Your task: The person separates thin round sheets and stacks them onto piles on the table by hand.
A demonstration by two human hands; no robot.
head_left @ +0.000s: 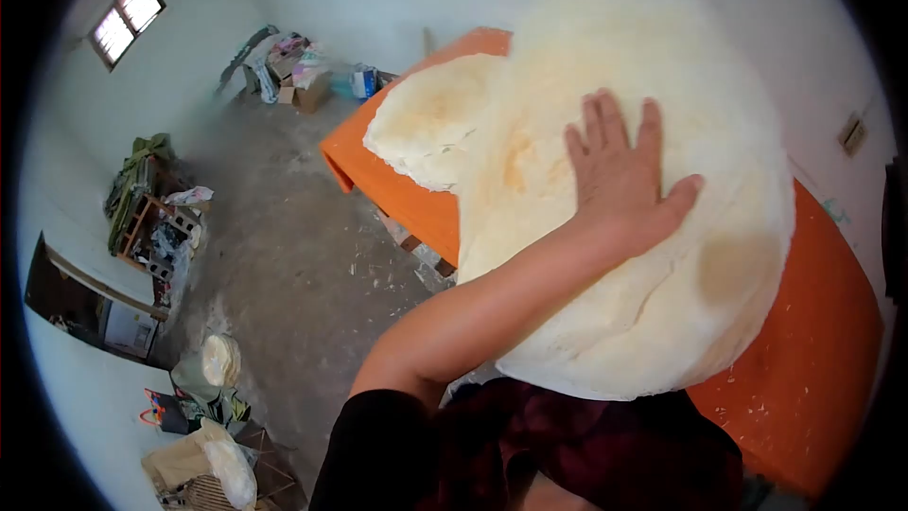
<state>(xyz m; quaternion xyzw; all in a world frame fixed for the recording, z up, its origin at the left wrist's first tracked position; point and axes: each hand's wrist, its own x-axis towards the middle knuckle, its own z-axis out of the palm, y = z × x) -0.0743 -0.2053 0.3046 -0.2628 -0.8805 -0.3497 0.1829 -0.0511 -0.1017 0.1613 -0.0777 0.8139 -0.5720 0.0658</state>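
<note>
My left hand (624, 166) lies flat with its fingers spread on a large, thick, cream-white rounded pad (605, 322) that looks like fibre wadding. Faint yellowish and brownish patches mark the pad's surface. Its lower edge comes close to my dark clothing. A second, smaller cream-white pad (426, 123) with a ragged edge rests on the orange cloth (416, 213), partly covered by the large one. My right hand does not show; the large pad could be hiding it, but I cannot tell.
Orange cloth extends on both sides of the large pad. To the left is a grey concrete floor (284, 227). Boxes and fabric (293, 71) are piled in the far corner. Whitish rounded bundles (220, 360) and a wire rack (270, 464) stand at lower left.
</note>
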